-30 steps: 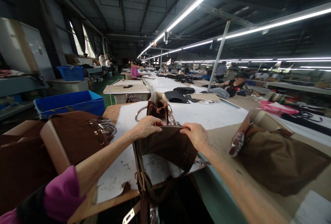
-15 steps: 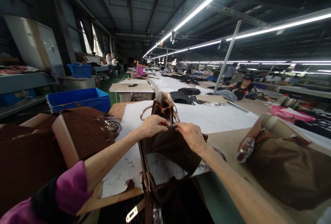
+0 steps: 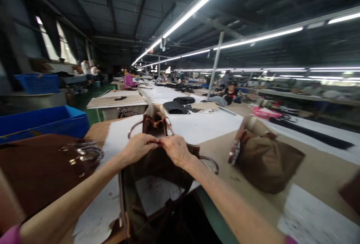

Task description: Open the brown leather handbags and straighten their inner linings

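Observation:
Both my hands pinch the upper edge of a dark brown handbag point(image 3: 165, 169) at the front edge of the table. My left hand point(image 3: 140, 147) and my right hand point(image 3: 176, 149) are close together, thumbs and fingers closed on the rim. The bag's strap and side hang down toward me, and a rounded handle juts out at its right. Just beyond my hands stands another brown bag point(image 3: 154, 123) with its mouth open and a handle at its left. What lies inside the held bag is too dark to tell.
A brown bag point(image 3: 270, 159) lies on the right of the table. Brown bags with wrapped handles point(image 3: 36, 172) are at my left, before a blue bin point(image 3: 42, 122). Dark fabric pieces point(image 3: 176, 107) lie farther along the white table cover. A person point(image 3: 231, 93) is beyond, at the right.
My view has turned right, so the scene has shifted left. My hands have come closer together on the bag's edge and keep their grip.

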The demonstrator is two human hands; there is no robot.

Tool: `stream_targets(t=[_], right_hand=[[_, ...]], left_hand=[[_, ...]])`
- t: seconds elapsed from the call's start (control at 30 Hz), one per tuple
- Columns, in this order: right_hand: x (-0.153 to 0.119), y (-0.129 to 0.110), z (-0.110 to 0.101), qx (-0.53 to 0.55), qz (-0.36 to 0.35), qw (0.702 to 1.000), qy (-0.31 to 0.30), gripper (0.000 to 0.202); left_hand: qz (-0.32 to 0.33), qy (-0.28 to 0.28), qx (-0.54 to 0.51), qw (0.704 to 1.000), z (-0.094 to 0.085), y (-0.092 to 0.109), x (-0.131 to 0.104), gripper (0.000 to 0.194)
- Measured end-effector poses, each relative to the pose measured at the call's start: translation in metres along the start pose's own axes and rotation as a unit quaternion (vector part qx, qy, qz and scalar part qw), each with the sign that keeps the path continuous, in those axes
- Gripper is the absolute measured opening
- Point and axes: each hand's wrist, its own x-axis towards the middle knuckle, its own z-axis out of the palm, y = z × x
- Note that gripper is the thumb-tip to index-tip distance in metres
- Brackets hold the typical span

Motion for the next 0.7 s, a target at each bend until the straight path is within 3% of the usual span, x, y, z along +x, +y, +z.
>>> stream_targets(t=[0.3, 0.57, 0.7], right_hand=[[-0.003, 0.008, -0.007, -0.031, 0.043, 0.998, -0.032, 0.028], [-0.052, 0.047, -0.035, -0.044, 0.142, 0.988, -0.03, 0.032], [-0.071, 0.053, -0.038, -0.038, 0.162, 0.986, -0.018, 0.034]], left_hand=[[0.001, -0.026, 0.015, 1.0, -0.007, -0.002, 0.002, 0.028], [0.008, -0.018, 0.004, 1.0, -0.004, -0.007, 0.005, 0.026], [0.01, -0.016, 0.003, 1.0, -0.002, -0.008, 0.005, 0.023]])
